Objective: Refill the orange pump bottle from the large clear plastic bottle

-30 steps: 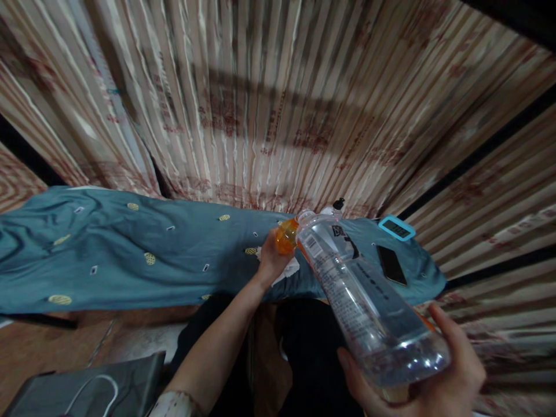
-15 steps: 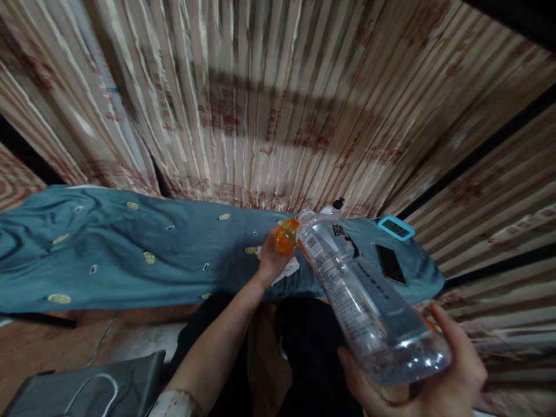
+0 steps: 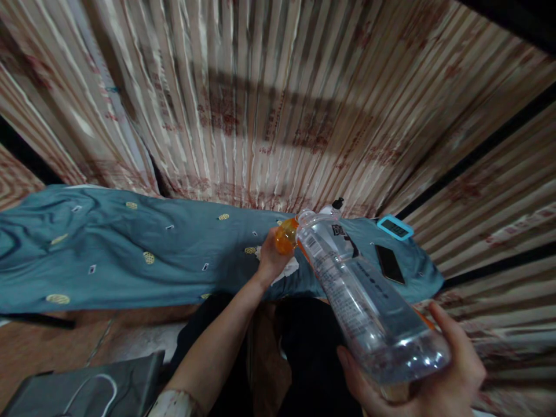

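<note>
One big clear plastic bottle (image 3: pixel 369 307) tilts over a long blue-green cloth (image 3: pixel 130 243), its bottom end held by the right hand (image 3: pixel 434 370), thumb and fingers spread wide around it. The left hand (image 3: pixel 270 259) is curled around a small see-through orange bottle (image 3: pixel 285 236), right by the big bottle's neck. They seem to touch, but it's blurry. Crumpled white tissue (image 3: pixel 290 268) lies near the left hand.
</note>
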{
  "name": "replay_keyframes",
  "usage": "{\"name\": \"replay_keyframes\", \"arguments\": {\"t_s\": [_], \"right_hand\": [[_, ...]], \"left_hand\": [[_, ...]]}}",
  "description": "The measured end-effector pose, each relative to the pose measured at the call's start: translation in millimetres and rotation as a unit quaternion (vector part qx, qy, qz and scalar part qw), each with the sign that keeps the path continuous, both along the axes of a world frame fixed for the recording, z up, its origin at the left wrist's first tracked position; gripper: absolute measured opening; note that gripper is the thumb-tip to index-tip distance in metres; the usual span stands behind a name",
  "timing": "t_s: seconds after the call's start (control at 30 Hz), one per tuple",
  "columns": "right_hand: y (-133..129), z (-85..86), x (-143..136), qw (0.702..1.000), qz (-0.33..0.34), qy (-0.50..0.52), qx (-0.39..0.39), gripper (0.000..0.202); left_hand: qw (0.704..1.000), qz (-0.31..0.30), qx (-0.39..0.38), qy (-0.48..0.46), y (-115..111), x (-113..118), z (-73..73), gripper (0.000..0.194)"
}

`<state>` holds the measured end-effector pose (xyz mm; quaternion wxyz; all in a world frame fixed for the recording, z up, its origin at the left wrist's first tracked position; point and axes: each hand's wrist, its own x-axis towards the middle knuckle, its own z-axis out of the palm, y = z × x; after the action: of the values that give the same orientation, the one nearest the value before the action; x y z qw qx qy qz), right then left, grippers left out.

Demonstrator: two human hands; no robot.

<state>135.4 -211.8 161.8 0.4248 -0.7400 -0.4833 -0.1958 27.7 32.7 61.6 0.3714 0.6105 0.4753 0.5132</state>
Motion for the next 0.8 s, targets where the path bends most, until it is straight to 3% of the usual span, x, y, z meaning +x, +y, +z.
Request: {"name": "replay_keyframes", "arguments": {"t_s": [0.47, 0.8], "right_hand": [[2, -0.1, 0, 0.999, 0.027, 0.007, 0.019, 0.117], [3, -0.9, 3, 0.999, 0.035, 0.019, 0.016, 0.117]], "left_hand": [[0.997, 0.007, 0.052, -0.058, 3, 3, -10.0, 0.043], [0.999, -0.005, 0.022, -0.031, 2, 0, -6.6, 0.041]]}}
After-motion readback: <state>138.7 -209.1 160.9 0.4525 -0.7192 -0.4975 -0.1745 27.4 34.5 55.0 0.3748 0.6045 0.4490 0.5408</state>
